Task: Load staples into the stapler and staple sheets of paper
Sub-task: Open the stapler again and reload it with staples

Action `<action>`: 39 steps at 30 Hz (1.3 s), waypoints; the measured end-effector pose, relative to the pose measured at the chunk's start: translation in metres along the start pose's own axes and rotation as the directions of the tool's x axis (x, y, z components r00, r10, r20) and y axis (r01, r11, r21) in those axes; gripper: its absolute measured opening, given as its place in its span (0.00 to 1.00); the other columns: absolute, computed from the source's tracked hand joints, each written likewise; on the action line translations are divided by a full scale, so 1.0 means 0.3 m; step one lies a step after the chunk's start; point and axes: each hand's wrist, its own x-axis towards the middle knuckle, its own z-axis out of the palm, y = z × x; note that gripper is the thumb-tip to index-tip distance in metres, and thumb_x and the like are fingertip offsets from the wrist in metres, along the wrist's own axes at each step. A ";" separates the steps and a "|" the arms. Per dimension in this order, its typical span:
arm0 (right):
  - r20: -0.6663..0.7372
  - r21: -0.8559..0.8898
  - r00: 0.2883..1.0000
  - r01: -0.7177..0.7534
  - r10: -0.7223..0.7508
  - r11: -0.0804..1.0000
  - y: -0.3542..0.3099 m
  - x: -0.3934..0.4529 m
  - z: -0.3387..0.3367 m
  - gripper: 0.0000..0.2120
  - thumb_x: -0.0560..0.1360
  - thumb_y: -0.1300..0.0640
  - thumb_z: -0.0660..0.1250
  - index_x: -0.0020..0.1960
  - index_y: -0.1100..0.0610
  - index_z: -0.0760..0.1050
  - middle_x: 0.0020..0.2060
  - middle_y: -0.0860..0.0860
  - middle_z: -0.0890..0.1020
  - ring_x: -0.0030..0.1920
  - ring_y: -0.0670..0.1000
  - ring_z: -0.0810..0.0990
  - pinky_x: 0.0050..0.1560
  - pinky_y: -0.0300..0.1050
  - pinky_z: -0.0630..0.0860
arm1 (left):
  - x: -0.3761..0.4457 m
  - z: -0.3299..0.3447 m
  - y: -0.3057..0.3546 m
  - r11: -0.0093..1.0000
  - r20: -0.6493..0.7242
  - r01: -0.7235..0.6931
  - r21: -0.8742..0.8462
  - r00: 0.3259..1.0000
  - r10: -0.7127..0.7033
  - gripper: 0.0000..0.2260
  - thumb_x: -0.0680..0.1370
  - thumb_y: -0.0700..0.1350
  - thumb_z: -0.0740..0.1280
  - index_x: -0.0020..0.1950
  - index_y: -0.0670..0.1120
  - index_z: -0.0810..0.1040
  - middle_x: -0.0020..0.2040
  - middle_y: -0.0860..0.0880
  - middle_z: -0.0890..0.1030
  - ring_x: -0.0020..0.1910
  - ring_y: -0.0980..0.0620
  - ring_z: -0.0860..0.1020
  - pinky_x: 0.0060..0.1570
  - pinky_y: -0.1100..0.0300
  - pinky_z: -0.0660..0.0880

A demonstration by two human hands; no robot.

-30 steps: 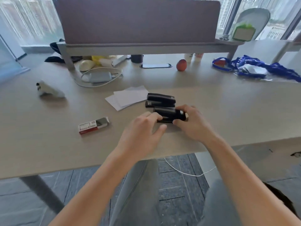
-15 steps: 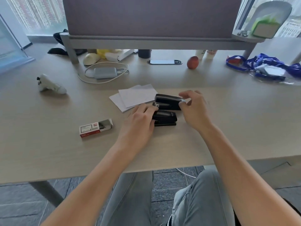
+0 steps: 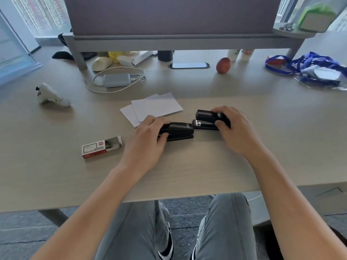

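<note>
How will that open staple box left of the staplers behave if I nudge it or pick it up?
The staple box lies flat on its broad side on the desk, so it should slide rather than tip or roll. It looks like thin card, probably light and easy to crush. Its right end is open, so tilting that end down may spill staples.

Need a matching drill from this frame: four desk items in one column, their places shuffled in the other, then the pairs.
Things:
1. staple box
2. paper sheets
3. near stapler
4. far stapler

Places:
A. under the right hand
B. under the left hand
C. left of the left hand, end open
D. behind the left hand, fanned on the desk

Pairs: 1-C, 2-D, 3-B, 4-A
</note>
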 end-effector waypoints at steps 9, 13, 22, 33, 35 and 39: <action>-0.088 0.026 0.996 -0.014 0.016 1.000 0.053 -0.243 -0.078 0.18 0.78 0.63 0.68 0.65 0.49 0.79 0.56 0.47 0.81 0.59 0.54 0.75 0.55 0.41 0.64 | 0.079 0.076 0.064 0.999 0.025 -0.037 0.009 0.999 0.036 0.13 0.78 0.42 0.66 0.62 0.49 0.76 0.55 0.48 0.76 0.51 0.47 0.76 0.48 0.54 0.72; -0.097 0.055 0.995 -0.002 0.008 0.999 0.025 -0.291 -0.054 0.18 0.78 0.64 0.67 0.65 0.49 0.79 0.55 0.44 0.79 0.59 0.51 0.74 0.55 0.37 0.65 | 0.135 0.136 0.102 0.997 0.055 -0.080 -0.014 0.995 0.080 0.14 0.78 0.42 0.65 0.63 0.51 0.74 0.56 0.48 0.76 0.53 0.46 0.76 0.52 0.51 0.76; -0.081 0.075 0.996 0.039 -0.033 0.996 -0.067 -0.313 0.010 0.18 0.80 0.63 0.66 0.66 0.48 0.78 0.58 0.42 0.79 0.60 0.46 0.72 0.60 0.24 0.61 | 0.226 0.135 0.108 0.995 0.051 -0.049 -0.085 0.997 0.053 0.19 0.77 0.44 0.68 0.68 0.47 0.74 0.65 0.46 0.74 0.66 0.47 0.71 0.61 0.60 0.65; -0.033 0.066 0.993 0.118 -0.116 0.991 -0.223 -0.300 0.130 0.18 0.80 0.59 0.66 0.69 0.48 0.77 0.61 0.43 0.79 0.63 0.48 0.74 0.59 0.43 0.71 | -0.165 -0.031 0.003 0.949 0.048 0.176 -0.260 0.984 -0.170 0.13 0.77 0.38 0.68 0.61 0.47 0.81 0.47 0.54 0.82 0.43 0.58 0.78 0.47 0.66 0.75; -0.030 0.073 0.990 0.137 -0.135 0.988 -0.248 -0.300 0.151 0.18 0.81 0.59 0.65 0.69 0.48 0.77 0.61 0.44 0.79 0.63 0.49 0.75 0.61 0.47 0.74 | -0.184 -0.037 -0.003 0.973 0.052 0.115 -0.201 0.993 -0.107 0.14 0.74 0.40 0.70 0.59 0.48 0.81 0.43 0.54 0.80 0.39 0.55 0.76 0.43 0.62 0.73; -0.022 0.071 0.988 0.152 -0.150 0.986 -0.278 -0.293 0.162 0.18 0.80 0.57 0.66 0.69 0.49 0.77 0.62 0.46 0.80 0.64 0.51 0.76 0.65 0.49 0.73 | -0.188 -0.045 -0.022 0.982 0.042 0.109 -0.152 0.994 -0.104 0.08 0.73 0.43 0.73 0.51 0.49 0.80 0.38 0.58 0.72 0.36 0.61 0.71 0.38 0.73 0.64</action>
